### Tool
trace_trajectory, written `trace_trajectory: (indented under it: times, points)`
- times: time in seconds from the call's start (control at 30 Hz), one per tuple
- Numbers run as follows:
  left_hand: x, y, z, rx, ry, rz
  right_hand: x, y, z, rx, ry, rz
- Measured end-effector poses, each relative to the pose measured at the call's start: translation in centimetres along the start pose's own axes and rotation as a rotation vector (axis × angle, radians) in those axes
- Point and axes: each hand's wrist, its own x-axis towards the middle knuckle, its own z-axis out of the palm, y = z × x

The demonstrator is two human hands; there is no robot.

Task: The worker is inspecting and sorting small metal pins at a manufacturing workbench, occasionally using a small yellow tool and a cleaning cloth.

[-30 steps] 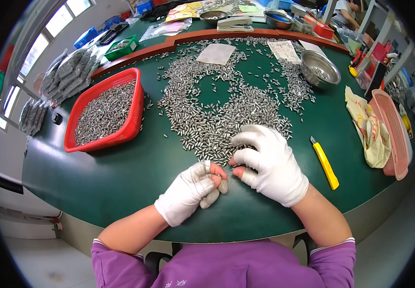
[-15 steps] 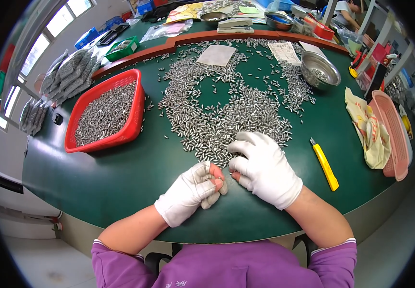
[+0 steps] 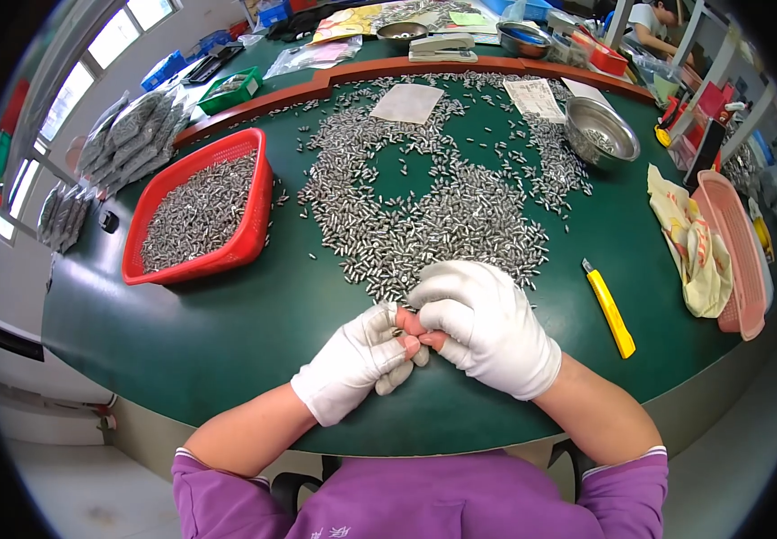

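Note:
Both my hands wear white gloves with bare fingertips. My left hand (image 3: 357,359) and my right hand (image 3: 487,323) meet over the green table (image 3: 227,332), near its front edge. Between their fingertips they pinch a small metal piece (image 3: 399,333). Just beyond them lies a wide spread of several small silvery metal pieces (image 3: 433,216), strewn in loops across the table's middle. A red basket (image 3: 249,235) full of the same pieces stands to the left.
A yellow utility knife (image 3: 610,308) lies right of my hands. Farther right are a crumpled yellow cloth (image 3: 694,247) and a pink basket (image 3: 734,260). A steel bowl (image 3: 600,130) and papers (image 3: 406,103) sit at the back. Bags of parts (image 3: 128,135) lie at far left.
My right hand has drawn back from the spread of pieces toward me and joined my left hand, fingertips now touching. The left hand has hardly moved.

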Motion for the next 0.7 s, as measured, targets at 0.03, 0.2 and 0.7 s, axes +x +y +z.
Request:
trace_trajectory:
  times: [0.03, 0.2, 0.7]
  points:
    - [0.0, -0.1, 0.0, -0.012, 0.016, -0.002, 0.0, 0.0, 0.0, -0.02, -0.001, 0.02]
    - [0.0, -0.1, -0.4, -0.006, -0.049, 0.046, -0.3, 1.1, -0.5, -0.119, 0.061, 0.123]
    - [0.1, -0.2, -0.3, -0.083, -0.038, 0.09, -0.9, 0.7, 0.3, -0.241, -0.123, 0.179]
